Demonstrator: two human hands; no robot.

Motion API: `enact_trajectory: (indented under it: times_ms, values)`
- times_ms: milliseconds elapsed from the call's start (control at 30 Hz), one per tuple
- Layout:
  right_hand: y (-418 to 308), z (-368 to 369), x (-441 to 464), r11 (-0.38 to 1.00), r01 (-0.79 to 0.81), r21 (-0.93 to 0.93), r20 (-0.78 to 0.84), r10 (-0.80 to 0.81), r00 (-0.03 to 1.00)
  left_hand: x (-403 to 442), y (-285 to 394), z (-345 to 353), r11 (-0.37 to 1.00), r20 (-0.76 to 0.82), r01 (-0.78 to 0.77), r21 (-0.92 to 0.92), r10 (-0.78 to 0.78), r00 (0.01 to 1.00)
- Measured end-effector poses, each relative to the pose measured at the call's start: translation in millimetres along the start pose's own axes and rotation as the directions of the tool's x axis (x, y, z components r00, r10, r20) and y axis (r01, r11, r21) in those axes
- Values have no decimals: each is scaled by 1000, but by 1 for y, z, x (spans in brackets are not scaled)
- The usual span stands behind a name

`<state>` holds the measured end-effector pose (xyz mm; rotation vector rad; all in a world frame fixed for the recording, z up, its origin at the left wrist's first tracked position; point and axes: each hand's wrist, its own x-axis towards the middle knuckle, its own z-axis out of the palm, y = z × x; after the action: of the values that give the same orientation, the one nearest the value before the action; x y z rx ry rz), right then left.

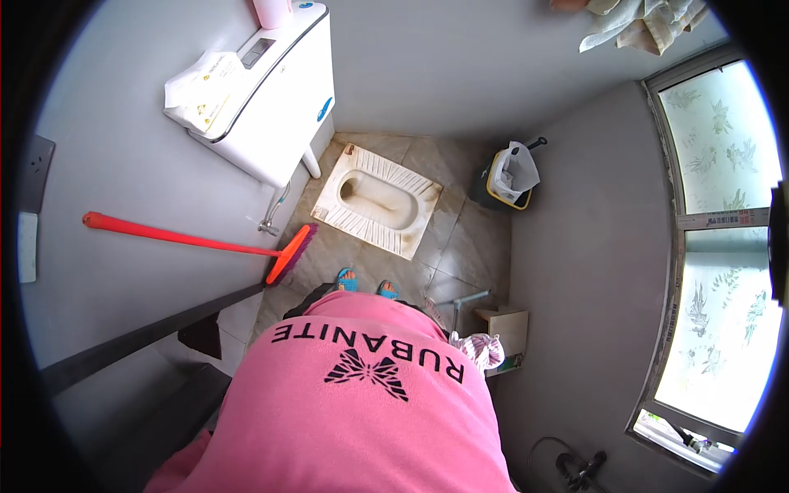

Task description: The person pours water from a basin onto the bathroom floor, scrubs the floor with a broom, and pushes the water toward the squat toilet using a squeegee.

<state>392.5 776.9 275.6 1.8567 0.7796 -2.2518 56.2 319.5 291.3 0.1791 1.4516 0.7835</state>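
Note:
Neither my left hand nor my right hand shows in the head view. My pink top (370,370) with dark lettering and a butterfly print fills the lower middle. Below its hem are my feet in blue sandals (347,280) on the tiled floor. In front of them lies a white squat toilet (378,201) with brownish stains. A broom (181,236) with a red handle leans at the left wall, its orange head and purple bristles down on the floor. Striped cloth (479,351) shows beside my right side.
A white cistern (275,107) hangs on the left wall, carrying a tissue pack (205,94) and a pink container (273,12). A lined waste bin (514,177) stands in the far right corner. An open-topped carton (503,329) is near my right. Cloths (645,25) hang above; a window (723,246) is at right.

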Motion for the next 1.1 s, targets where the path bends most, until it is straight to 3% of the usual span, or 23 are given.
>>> enact_trajectory:
  times_ms: [200,333,500,567,600,633,667,700,733,767,800,833,867,900,933,1000,1067,1100]
  values:
    - [41,-21,3,981,13,-195,4,-12,1000,1,0,0,999,30,-32,12,31,999]
    - [65,-35,5,888,131,-441,68,-113,991,6,3,-7,997,99,-80,21,78,992]
    - [51,-62,32,476,483,-735,296,-416,860,35,26,-52,963,306,-264,53,236,922]
    - [-28,11,-9,513,195,-836,19,-328,945,42,54,-70,933,391,-355,56,306,868]
    - [-24,-12,24,357,407,-841,187,-515,837,44,69,-77,922,426,-386,37,335,841]
    - [-40,-24,27,63,343,-937,263,-519,813,40,85,-77,923,430,-384,22,338,837]
    - [-49,-35,40,554,212,-805,-50,-419,907,36,114,-77,971,349,-144,-190,204,915]
    - [-86,9,12,530,257,-808,53,-368,928,31,137,-71,909,303,96,-405,34,952]
    - [-122,61,-15,810,130,-572,-93,-221,971,25,152,-59,902,308,110,-416,26,951]
    - [-138,59,-8,974,36,-224,-102,-60,993,20,166,-47,962,176,1,-273,49,983]
    - [-149,59,3,1000,4,6,-107,-4,994,18,173,-39,991,47,-88,-102,93,995]
    - [-164,62,15,1000,19,-9,-121,-20,992,20,167,-32,991,44,-75,-109,80,996]
    - [-178,63,28,999,33,-25,-133,-36,990,25,153,-20,961,-234,-111,-254,51,971]
    - [-187,62,43,999,19,-28,-130,-23,991,31,138,-10,910,-489,-182,-372,-25,872]
    - [-197,60,64,997,49,-55,-177,-58,983,43,122,-8,909,-498,-176,-377,-38,866]
    - [-220,50,118,993,64,-102,-204,-84,975,72,73,-9,989,-739,-103,-103,-7,673]
    - [-237,25,184,887,109,-448,-120,-181,976,100,-24,15,988,-740,-81,-128,-40,672]
    - [-246,18,214,979,56,-196,-184,-93,978,107,-43,21,988,-725,-70,-136,-51,687]
